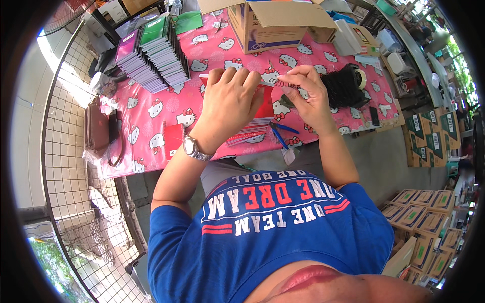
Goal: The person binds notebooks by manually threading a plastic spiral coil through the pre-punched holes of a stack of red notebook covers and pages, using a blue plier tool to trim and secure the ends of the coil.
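My left hand (230, 98), a watch on its wrist, is closed over a thin notebook with a red cover and white page edge (268, 84). Most of that notebook is hidden under the fingers. At its right end my right hand (309, 96) pinches a thin dark spiral binding coil (287, 85) between thumb and fingers. Below the hands lies a stack of red-covered notebooks (263, 108), partly covered by my left hand. Blue-handled pliers (279, 135) rest at the table's near edge, right of the stack. A small red notebook (174, 136) lies left of my left wrist.
The table has a pink patterned cloth (144, 144). Purple notebooks (132, 55) and green notebooks (160, 48) are stacked back left. A cardboard box (275, 35) stands at the back. On the right are a pile of black coils (343, 87), a tape roll (360, 79) and a phone (374, 116).
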`<state>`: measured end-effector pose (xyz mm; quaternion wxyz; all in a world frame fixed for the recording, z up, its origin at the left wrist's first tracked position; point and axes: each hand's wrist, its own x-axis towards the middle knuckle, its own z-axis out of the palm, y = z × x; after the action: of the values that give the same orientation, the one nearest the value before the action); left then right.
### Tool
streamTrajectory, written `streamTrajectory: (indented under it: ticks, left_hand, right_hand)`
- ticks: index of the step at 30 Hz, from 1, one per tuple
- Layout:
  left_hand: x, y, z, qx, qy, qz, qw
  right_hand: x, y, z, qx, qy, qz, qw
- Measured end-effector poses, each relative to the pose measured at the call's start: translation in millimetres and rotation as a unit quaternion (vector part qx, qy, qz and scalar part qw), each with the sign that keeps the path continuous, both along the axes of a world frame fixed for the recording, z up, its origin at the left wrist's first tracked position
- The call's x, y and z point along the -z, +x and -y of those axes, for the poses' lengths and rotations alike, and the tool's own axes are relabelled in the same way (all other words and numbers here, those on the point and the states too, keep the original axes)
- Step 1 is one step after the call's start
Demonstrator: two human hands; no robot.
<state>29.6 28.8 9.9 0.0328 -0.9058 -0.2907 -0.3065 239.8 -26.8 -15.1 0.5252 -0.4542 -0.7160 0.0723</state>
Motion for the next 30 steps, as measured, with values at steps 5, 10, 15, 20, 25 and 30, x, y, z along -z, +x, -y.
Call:
streamTrajectory:
  ticks: [5,10,15,20,25,30]
  left_hand:
    - [3,3,-6,-0.003,0.009,0.004,1.000]
    - [2,4,-7,0.002,0.001,-0.009,1.000]
    - [3,16,0,0.028,0.034,0.001,0.999]
    - [3,13,-1,0.040,0.003,-0.014,0.999]
    - [3,8,-1,0.060,-0.016,0.004,0.998]
    - [0,11,-10,0.104,-0.032,0.002,0.994]
  right_hand:
    - [10,5,-3,-0.017,-0.006,-0.031,0.999]
    - [0,9,7,-0.093,-0.204,-0.102,0.969]
    - [-18,4,13,-0.049,-0.150,-0.044,0.986]
    - [-41,2,12,-0.043,-0.193,0.062,0.978]
    - [34,46,-46,-0.160,-0.362,-0.250,0.883]
    - [252,128,-72,0.023,-0.183,0.311,0.932]
